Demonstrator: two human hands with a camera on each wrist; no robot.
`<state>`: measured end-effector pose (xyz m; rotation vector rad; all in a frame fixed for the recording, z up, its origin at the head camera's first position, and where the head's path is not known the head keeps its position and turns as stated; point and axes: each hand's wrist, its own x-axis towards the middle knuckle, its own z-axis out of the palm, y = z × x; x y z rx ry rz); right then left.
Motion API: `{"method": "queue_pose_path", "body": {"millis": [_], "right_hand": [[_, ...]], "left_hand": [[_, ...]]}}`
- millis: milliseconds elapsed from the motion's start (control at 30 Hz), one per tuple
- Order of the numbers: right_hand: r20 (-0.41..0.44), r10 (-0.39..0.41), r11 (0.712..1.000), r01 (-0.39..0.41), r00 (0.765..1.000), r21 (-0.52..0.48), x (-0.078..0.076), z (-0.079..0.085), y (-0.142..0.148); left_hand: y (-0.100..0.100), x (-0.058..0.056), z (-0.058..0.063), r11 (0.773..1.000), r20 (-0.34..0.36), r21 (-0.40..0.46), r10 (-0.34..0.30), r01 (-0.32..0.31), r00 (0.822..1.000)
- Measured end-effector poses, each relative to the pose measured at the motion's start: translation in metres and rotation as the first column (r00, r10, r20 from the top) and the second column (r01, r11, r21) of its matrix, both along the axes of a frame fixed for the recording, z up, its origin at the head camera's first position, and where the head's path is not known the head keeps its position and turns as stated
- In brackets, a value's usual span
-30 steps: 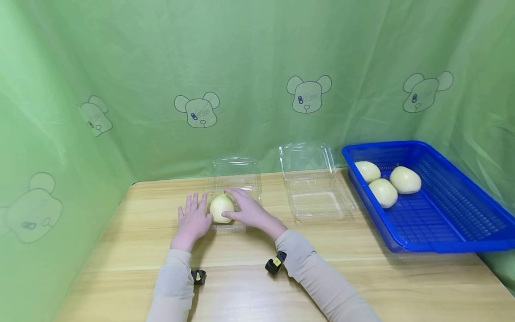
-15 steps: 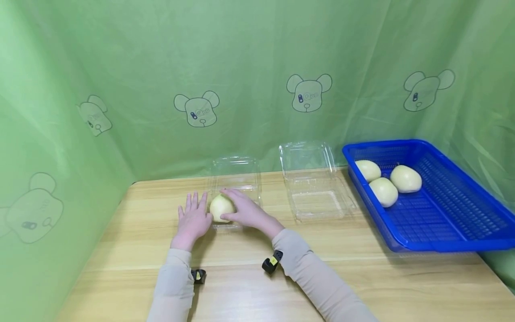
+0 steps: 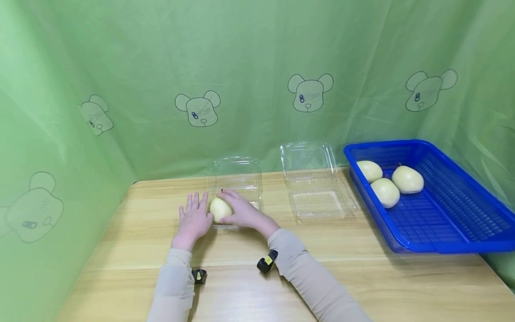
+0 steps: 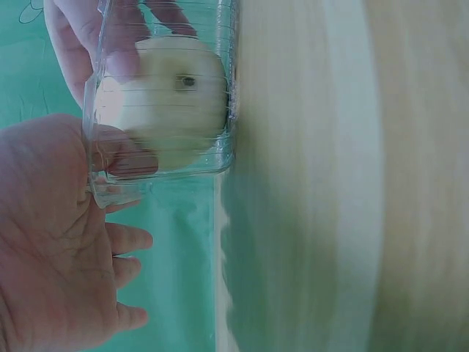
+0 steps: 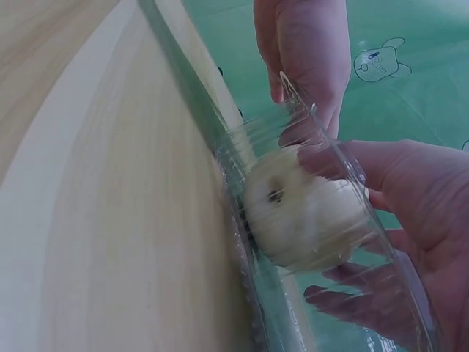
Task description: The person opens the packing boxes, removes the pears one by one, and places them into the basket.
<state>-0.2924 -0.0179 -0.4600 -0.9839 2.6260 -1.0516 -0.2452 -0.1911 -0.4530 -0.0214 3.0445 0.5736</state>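
Observation:
A pale yellow pear (image 3: 220,210) sits in a clear plastic clamshell box (image 3: 254,194) whose lid stands raised at the back. My right hand (image 3: 244,211) holds the pear from the right, its thumb near the front and its fingers over the far side. In the right wrist view, the thumb and pear (image 5: 300,213) show through the box wall. On the left, my left hand (image 3: 195,221) rests against the box with fingers straight and spread. The left wrist view shows that hand's thumb (image 4: 132,158) over the rim, inside the wall.
A second clear clamshell box (image 3: 318,203), lid up, stands to the right on the wooden table (image 3: 233,290). Farther right, a blue plastic basket (image 3: 398,230) contains three more pears (image 3: 385,193). Green curtain (image 3: 249,53) hangs behind and at the sides.
My right hand and forearm have shifted a little to the left, with the pear tilting slightly in the grip. The left hand has stayed in place.

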Motion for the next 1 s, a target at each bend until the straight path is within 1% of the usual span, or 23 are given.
{"method": "queue_pose_path", "body": {"millis": [233, 433, 700, 1000], "right_hand": [[0.008, -0.003, 1.000, 0.003, 1.000, 0.026, -0.0014, -0.0036, -0.0056], [0.021, 0.005, 1.000, -0.005, 1.000, 0.029, -0.0004, 0.0001, -0.0074], [0.011, -0.001, 0.999, 0.000, 1.000, 0.037, -0.0027, 0.0014, -0.0095], [0.053, -0.024, 0.999, 0.022, 0.998, 0.034, -0.0048, -0.0008, -0.0084]], "left_hand": [[0.0002, 0.0012, 0.0001, 1.000, 0.006, 0.005, 0.002, -0.002, 1.000], [-0.0002, 0.0017, 0.0005, 1.000, 0.016, 0.014, 0.007, -0.007, 1.000], [-0.0005, 0.0007, 0.0019, 1.000, 0.026, 0.008, 0.010, -0.011, 1.000], [-0.0001, 0.0001, 0.0005, 1.000, 0.023, 0.001, 0.003, -0.003, 1.000]]}}
